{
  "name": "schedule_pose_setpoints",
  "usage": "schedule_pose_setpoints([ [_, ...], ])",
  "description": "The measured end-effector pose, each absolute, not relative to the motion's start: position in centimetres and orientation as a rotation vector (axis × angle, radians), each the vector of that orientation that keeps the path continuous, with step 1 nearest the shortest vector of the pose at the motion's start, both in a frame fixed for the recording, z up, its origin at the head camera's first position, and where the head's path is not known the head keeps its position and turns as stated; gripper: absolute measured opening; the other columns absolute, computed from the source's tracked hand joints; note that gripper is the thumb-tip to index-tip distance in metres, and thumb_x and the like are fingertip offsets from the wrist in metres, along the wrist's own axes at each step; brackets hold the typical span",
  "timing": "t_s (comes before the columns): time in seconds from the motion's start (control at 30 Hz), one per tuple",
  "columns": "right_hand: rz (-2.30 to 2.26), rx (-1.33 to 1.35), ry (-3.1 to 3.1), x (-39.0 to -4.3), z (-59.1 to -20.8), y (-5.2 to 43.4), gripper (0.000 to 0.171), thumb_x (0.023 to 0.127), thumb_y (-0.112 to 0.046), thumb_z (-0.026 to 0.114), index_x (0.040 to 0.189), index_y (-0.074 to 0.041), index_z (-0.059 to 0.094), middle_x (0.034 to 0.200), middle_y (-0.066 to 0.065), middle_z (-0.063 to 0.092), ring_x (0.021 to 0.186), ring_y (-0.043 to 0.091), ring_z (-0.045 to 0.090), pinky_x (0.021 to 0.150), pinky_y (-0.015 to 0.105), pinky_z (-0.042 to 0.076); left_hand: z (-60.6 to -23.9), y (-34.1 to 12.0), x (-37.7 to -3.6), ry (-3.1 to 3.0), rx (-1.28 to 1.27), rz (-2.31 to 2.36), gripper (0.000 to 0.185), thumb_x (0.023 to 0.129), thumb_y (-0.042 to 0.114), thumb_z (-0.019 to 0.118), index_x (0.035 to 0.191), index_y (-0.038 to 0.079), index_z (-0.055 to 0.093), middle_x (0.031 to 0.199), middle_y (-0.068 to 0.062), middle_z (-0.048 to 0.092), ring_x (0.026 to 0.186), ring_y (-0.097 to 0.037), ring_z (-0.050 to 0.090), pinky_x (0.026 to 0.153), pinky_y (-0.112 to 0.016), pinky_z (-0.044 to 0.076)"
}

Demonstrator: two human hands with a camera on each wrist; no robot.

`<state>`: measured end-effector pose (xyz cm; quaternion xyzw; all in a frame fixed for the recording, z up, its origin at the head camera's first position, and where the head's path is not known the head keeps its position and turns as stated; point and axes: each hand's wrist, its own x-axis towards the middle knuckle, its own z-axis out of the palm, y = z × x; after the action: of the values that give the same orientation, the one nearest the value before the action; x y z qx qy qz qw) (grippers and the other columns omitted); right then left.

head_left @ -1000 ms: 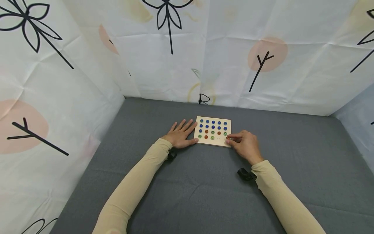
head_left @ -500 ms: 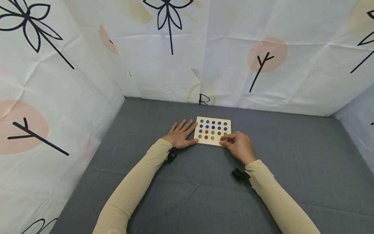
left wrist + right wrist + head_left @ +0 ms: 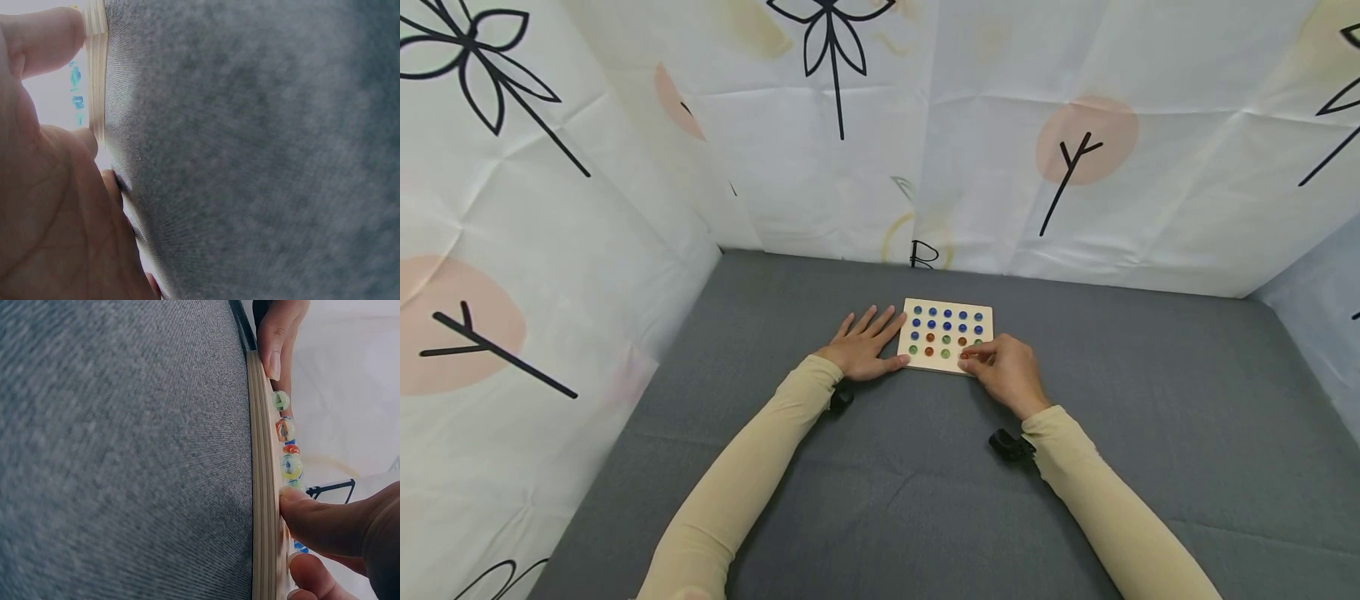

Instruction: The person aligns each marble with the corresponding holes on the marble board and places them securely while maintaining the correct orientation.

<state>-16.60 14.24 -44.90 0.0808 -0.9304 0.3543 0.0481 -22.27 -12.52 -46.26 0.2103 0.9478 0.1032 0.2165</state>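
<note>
A pale wooden board (image 3: 932, 364) lies on the grey cloth with rows of glass marbles in its hollows. The two back rows are blue; the front two mix green, orange-red and a blue one. My left hand (image 3: 859, 352) lies spread at the board's left side, thumb and fingertips on its edge. With thumb and fingertips, my right hand (image 3: 1011, 375) pinches an orange-red marble (image 3: 964, 357) at the fourth hollow of the front row. In the right wrist view the right thumb (image 3: 312, 512) is at the board's top face, beside a row of marbles (image 3: 291, 467).
Grey cloth (image 3: 887, 483) covers the table around the board. Behind and to the left hang white fabric walls (image 3: 985, 183) printed with leaves and twigs. A black wrist camera (image 3: 1011, 446) sits under the right wrist.
My right hand has moved left along the board's front row, carrying the orange-red marble from the right corner to the fourth hollow. The left hand has stayed still.
</note>
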Motion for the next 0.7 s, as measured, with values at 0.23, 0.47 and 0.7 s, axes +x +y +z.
schedule_pose_setpoints([
  [0.23,1.088,0.233,-2.840,-16.65,-44.83,13.99,0.014,0.087,-0.020,0.084,0.095,-0.009,0.084,0.082,0.006,0.068,0.067,0.020,0.057,0.057,0.034,0.041,-46.12,-12.51,-22.17,2.629,0.582,0.291,0.082,0.101,0.071,0.032,0.163,0.034,-0.007,0.169,0.009,-0.011,0.154,-0.018,-0.016,0.122,-0.047,-0.015],
  [0.47,1.079,0.247,-2.841,-16.88,-44.87,14.05,0.014,0.087,-0.020,0.083,0.095,-0.009,0.084,0.078,0.005,0.070,0.065,0.019,0.057,0.055,0.035,0.041,-46.29,-12.48,-22.26,2.633,0.581,0.287,0.082,0.101,0.071,0.032,0.163,0.034,-0.007,0.169,0.008,-0.011,0.154,-0.019,-0.016,0.122,-0.047,-0.015],
  [0.7,1.074,0.257,-2.843,-16.86,-44.88,14.15,0.015,0.087,-0.021,0.083,0.096,-0.008,0.084,0.078,0.005,0.069,0.065,0.019,0.057,0.055,0.034,0.041,-46.42,-12.42,-22.31,2.636,0.579,0.284,0.083,0.100,0.072,0.032,0.162,0.035,-0.008,0.169,0.009,-0.011,0.154,-0.019,-0.016,0.122,-0.047,-0.015],
])
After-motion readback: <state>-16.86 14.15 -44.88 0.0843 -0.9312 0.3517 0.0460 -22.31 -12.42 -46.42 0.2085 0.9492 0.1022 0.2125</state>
